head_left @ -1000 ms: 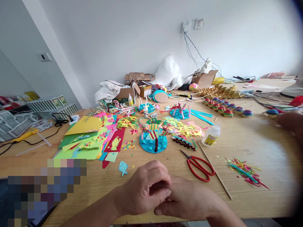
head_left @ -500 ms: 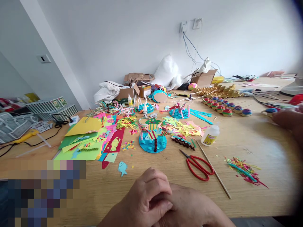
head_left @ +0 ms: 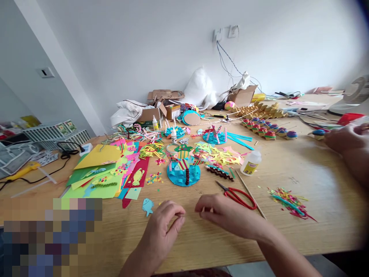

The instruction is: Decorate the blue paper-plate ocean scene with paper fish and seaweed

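Note:
My left hand (head_left: 165, 227) is above the table's near part, thumb and fingertips nearly meeting; whether anything tiny is between them I cannot make out. My right hand (head_left: 219, 211) hovers beside it with curled fingers, a small gap apart from the left. Just beyond them stands a round blue base (head_left: 184, 177) carrying paper fish (head_left: 184, 152) and a brown fuzzy stem. A blue paper fish (head_left: 148, 206) lies left of my left hand. Red-handled scissors (head_left: 240, 198) and a thin wooden stick (head_left: 250, 192) lie by my right forearm.
A glue bottle (head_left: 251, 163) and shredded paper (head_left: 291, 204) are to the right. Coloured sheets (head_left: 98, 157) cover the left side. Another person's hands (head_left: 343, 140) are at the right edge near painted egg-carton strips (head_left: 266, 129). Boxes and bags line the wall.
My hands were clasped together at the near edge; now they are apart, with the right one moved forward over the table. The view has shifted slightly.

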{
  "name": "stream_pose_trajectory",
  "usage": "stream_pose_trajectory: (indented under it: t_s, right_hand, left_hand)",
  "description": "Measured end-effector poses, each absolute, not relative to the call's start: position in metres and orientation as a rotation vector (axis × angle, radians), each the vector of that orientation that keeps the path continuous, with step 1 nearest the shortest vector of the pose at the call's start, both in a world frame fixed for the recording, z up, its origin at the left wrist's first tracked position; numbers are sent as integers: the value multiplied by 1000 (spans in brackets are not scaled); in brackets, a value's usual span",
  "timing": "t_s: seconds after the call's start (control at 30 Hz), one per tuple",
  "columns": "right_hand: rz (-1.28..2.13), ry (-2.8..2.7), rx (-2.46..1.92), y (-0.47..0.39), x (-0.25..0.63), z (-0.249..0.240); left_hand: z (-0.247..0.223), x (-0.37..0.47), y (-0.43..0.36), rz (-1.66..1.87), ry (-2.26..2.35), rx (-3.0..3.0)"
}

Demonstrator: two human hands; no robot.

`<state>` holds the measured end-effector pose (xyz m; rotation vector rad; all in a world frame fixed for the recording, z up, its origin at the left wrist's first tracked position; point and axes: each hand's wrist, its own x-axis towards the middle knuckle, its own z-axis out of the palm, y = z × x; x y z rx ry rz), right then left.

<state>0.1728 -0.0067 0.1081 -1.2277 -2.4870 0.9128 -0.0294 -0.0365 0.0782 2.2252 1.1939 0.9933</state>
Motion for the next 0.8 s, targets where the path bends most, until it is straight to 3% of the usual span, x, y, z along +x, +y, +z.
stream_pose_trajectory:
  t_s: [0.13,0.23,0.53,0.8]
  right_hand:
    - [547,-2341,-1522,17,187,96]
    - [455,-2246,-1626,37,192,87]
    - [947,-1847,-1738,81,192,63]
    - [1067,-1704,-1679,96,183,58]
  left_hand:
    - [67,-32,-32,932,1324,2344]
    - [65,-32,-31,796,1370,2381]
    - [77,-30,-37,477,1251,2482]
    - [97,-17,-29,345,984,2753]
